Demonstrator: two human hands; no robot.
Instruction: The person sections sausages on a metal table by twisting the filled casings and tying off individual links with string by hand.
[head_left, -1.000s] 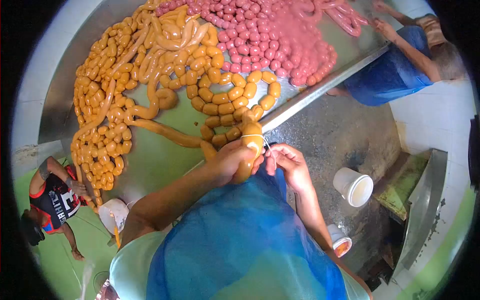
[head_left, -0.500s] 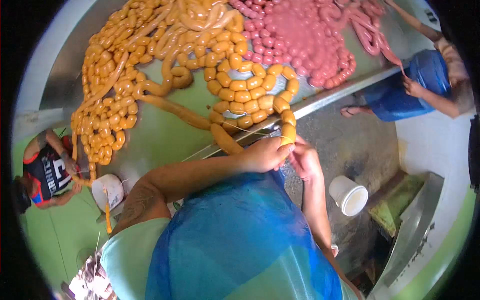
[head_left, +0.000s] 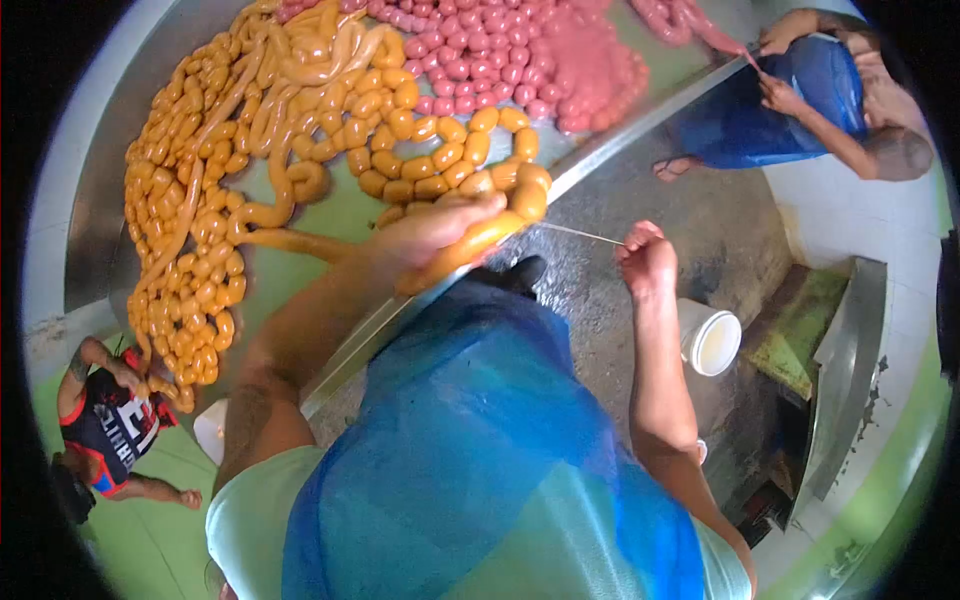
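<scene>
Gripping orange sausage (head_left: 488, 236) with fingers of left hand (head_left: 445, 226) at worktop (head_left: 612, 148) edge; holding string (head_left: 585, 234) taut in closed fingers of right hand (head_left: 650, 262), beyond worktop.

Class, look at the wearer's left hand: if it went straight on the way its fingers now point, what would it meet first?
Most likely the plump orange link just beyond the fingers of the left hand, though depth is unclear and it might pass above.

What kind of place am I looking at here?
Probably a small sausage-making workroom: orange sausage links and pink links cover a metal-edged table, the left hand holds an orange casing, and a white bucket stands on the wet-looking floor.
</scene>
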